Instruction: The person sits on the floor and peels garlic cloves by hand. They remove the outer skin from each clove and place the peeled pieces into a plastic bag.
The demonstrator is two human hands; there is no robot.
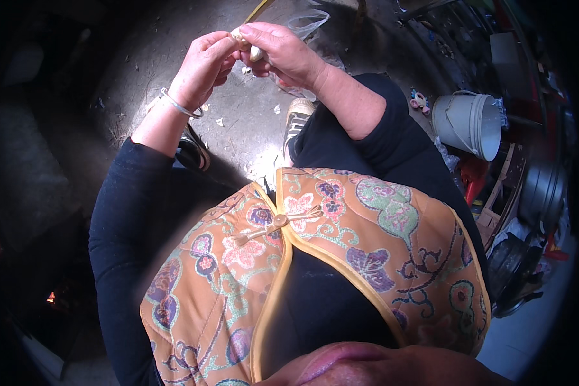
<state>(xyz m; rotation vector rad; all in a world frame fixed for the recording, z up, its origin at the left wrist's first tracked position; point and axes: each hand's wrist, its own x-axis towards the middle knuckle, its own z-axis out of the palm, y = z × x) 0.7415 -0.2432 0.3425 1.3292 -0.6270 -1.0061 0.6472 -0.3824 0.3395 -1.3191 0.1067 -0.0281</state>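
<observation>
At the top centre, my left hand (205, 67), with a metal bangle (181, 105) on its wrist, pinches a small pale piece that looks like garlic (240, 37). My right hand (282, 53) meets it there, thumb and fingers on the same piece. A whitish clove-like piece (256, 53) shows under the right fingers. The fingertips of both hands nearly touch and partly hide what they hold. Behind them a yellowish strip or stalk (258, 9) runs upward; whether it joins the held piece I cannot tell.
Pale flakes (220, 122) lie on the grey floor between and around my shoes (298, 118). A clear plastic bag (309, 21) is beyond my right hand. To the right are a small toy-like item (419, 102), a white bucket (456, 120) on its side and dark cookware (516, 265).
</observation>
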